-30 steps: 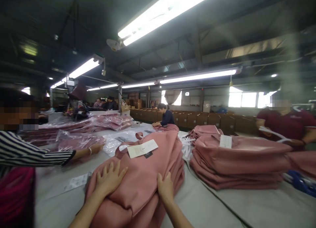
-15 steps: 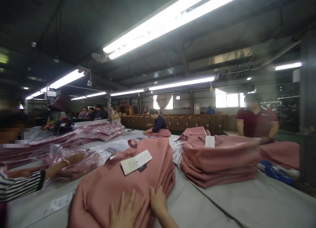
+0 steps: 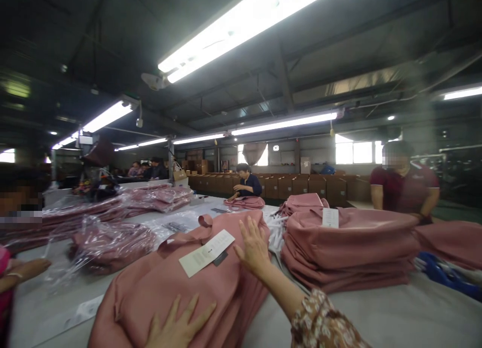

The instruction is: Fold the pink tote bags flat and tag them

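Since the earlier frame the right hand (image 3: 254, 247) has been moved up the pink stack (image 3: 196, 282) on the surface (image 3: 376, 313) beside the tag (image 3: 206, 252), the left hand (image 3: 176, 328) laid flat nearer, fingers released, and the soft, limp, heavy-looking stack is judged best gripped underneath its folded edge.

my left hand (image 3: 176, 325) is flat, palm down, fingers spread wide, low and close to me; right hand (image 3: 254, 247) reaches out further ahead, fingers splayed open, forearm stretched, floral sleeve at the elbow
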`<state>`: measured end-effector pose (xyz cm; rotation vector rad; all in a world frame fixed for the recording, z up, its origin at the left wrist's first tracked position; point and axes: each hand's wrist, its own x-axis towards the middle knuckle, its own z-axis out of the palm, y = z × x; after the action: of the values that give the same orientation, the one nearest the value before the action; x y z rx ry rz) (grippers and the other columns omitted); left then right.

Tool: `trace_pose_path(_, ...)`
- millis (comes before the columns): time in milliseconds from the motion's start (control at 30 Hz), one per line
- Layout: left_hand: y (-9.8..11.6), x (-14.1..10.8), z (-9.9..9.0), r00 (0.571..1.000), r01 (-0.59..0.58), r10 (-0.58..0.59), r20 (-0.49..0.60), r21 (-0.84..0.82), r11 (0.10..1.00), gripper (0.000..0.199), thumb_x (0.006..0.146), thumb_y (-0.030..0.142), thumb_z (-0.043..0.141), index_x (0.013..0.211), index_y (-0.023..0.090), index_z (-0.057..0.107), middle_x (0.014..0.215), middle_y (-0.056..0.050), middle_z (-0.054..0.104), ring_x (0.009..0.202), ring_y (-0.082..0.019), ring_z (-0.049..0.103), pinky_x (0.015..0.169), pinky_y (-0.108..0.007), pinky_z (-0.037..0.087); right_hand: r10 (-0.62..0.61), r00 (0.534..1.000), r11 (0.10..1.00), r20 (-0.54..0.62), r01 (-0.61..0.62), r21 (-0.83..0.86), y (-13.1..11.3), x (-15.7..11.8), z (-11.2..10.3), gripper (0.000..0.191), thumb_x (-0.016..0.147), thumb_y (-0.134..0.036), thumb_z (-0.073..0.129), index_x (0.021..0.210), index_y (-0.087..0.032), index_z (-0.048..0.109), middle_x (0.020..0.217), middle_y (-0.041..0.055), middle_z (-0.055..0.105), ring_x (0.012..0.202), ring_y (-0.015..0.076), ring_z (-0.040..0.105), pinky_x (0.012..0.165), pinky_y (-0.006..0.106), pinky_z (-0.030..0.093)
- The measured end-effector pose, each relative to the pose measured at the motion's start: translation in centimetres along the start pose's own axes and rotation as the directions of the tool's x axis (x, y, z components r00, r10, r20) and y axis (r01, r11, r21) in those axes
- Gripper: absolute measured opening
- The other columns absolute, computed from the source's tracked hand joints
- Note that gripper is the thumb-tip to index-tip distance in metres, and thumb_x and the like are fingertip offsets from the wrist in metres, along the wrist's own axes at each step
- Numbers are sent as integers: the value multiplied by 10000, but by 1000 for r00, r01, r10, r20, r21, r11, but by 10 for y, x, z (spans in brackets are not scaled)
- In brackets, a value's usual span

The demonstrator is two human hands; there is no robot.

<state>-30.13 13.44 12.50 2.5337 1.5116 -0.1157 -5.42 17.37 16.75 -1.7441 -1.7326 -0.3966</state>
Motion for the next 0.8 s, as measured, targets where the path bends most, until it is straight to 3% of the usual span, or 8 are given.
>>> trace_pose_path(133, -40, -5, -11, 996, -62, 62, -65, -1, 998, 837, 673, 408, 627, 1432, 441, 274, 1574, -13, 230, 1422, -451, 111, 1064, -728, 107, -79, 991, 997, 110, 80, -8, 26, 43, 26, 617, 901, -472, 484, 1466, -285, 320, 1594, 60, 119, 1457, 288, -3, 1124, 589, -70)
trace_pose_path(233, -67, 4, 2, 992, 13, -12, -124, 8, 1000, 785, 700, 483, 618, 1427, 388, 337, 1570, -28, 235, 1422, -450, 111, 1097, -694, 96, 31, 966, 999, 256, -33, 4, 50, 30, 78, 564, 943, -530, 358, 1412, -224, 432, 1536, 117, 298, 1439, 362, 92, 1081, 695, -2)
trace_pose_path(300, -76, 11, 15, 980, 52, -47, -192, 22, 998, 761, 710, 503, 618, 1417, 378, 365, 1568, -26, 234, 1422, -461, 85, 1094, -704, 68, 96, 937, 994, 336, -108, 17, 63, 13, 109, 601, 961, -541, 278, 1438, -192, 388, 1527, 130, 310, 1432, 380, 115, 1067, 722, 59)
trace_pose_path(400, -79, 17, 29, 979, 49, -46, -200, 14, 999, 766, 728, 514, 619, 1427, 403, 326, 1583, 6, 170, 1424, -467, 20, 1072, -733, 54, 113, 916, 987, 386, -147, 61, 73, 4, 130, 650, 958, -572, 259, 1466, -174, 332, 1549, 119, 255, 1440, 370, 78, 1093, 692, 74)
trace_pose_path(500, -75, 14, 30, 985, 30, -31, -170, -11, 999, 763, 758, 506, 596, 1447, 373, 296, 1590, -6, 131, 1430, -449, 15, 1082, -711, 92, 80, 935, 984, 344, -130, 123, 77, 16, 114, 626, 967, -552, 259, 1452, -170, 359, 1536, 101, 297, 1445, 323, 111, 1133, 619, 112)
trace_pose_path(600, -66, 8, 22, 982, 43, -45, -184, -16, 999, 740, 765, 448, 582, 1448, 359, 310, 1585, -17, 159, 1429, -449, 51, 1075, -701, 140, 91, 968, 978, 235, -132, 165, 76, 9, 78, 615, 1000, -456, 85, 1483, -119, 261, 1534, 119, 298, 1434, 230, 201, 1164, 490, 185)
trace_pose_path(700, -59, 5, 12, 976, 50, -52, -213, -11, 999, 722, 758, 444, 562, 1440, 347, 347, 1575, -19, 207, 1425, -455, 88, 1075, -698, 151, 59, 978, 977, 200, -98, 189, 77, -48, 35, 631, 1002, -444, 53, 1448, -105, 342, 1484, 129, 391, 1381, 183, 332, 1150, 371, 268)
trace_pose_path(800, -58, 5, 0, 958, 26, -46, -284, -76, 997, 678, 753, 480, 561, 1397, 293, 458, 1529, -53, 341, 1397, -450, 228, 1076, -677, 187, -15, 962, 985, 274, -32, 168, 99, -149, -9, 517, 972, -521, 317, 1334, -220, 531, 1433, 94, 470, 1321, 245, 431, 1117, 444, 338)
